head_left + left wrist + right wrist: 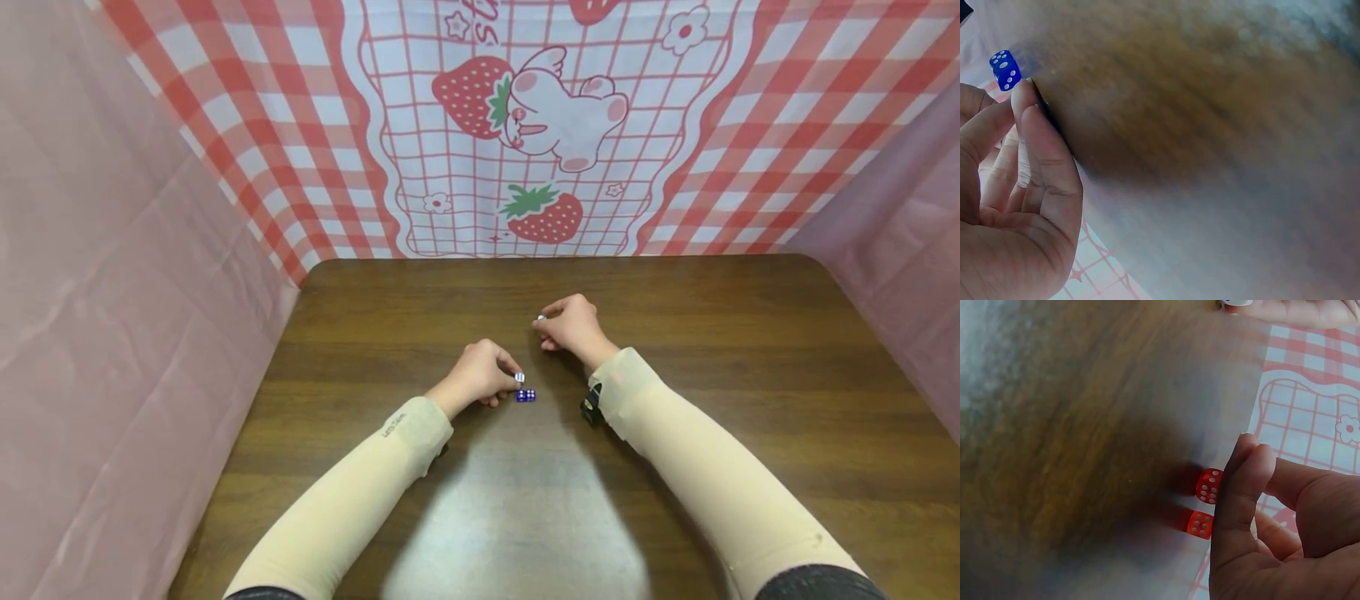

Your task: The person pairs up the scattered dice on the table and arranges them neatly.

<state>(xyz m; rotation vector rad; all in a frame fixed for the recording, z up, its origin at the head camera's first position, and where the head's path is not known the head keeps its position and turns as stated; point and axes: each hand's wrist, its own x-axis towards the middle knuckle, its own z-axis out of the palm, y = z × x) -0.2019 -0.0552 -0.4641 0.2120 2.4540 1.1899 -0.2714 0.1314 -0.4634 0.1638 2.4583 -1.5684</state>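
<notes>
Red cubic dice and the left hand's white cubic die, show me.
Upper red die (1209,487): right wrist view, dotted face.
Lower red die (1199,524): right wrist view, dotted face.
White die (520,378): head view, marked face.

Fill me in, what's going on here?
Two-handed dice work on a wooden table. The left hand pinches a white die right at two blue dice that sit side by side; can't tell whether it touches them. Farther back, the right hand pinches a small white thing, likely another die, mostly covered by the fingers. Two red dice lie by that hand, showing only in the right wrist view.
</notes>
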